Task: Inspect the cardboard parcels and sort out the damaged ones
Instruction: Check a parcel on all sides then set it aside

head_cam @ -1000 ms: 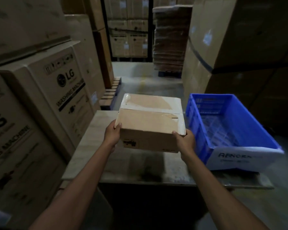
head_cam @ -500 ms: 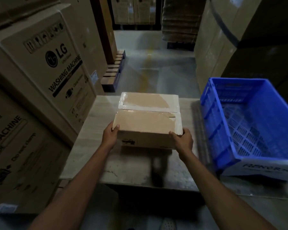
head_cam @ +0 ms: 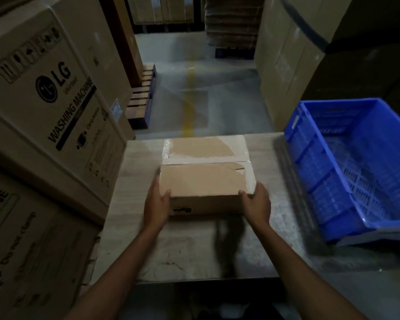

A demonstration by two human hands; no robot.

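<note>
**Small parcel, two-hand side grip looks about right**

The cardboard parcel [head_cam: 203, 183] sits around the middle of the table [head_cam: 194, 250], a bit toward the far edge. Your left hand [head_cam: 156, 204] and right hand [head_cam: 255, 202] are clamped on its two near corners, thumbs up on the top edge. It's a shallow, stiff-looking box, probably light, though that's a guess. The top carries shiny tape [head_cam: 169, 155] and torn paper, so palms could slip there. I'd stay on the bare side walls, low down, and squeeze gently since thin card dents. The blue crate [head_cam: 319, 188] waits at the table's right edge.
</note>
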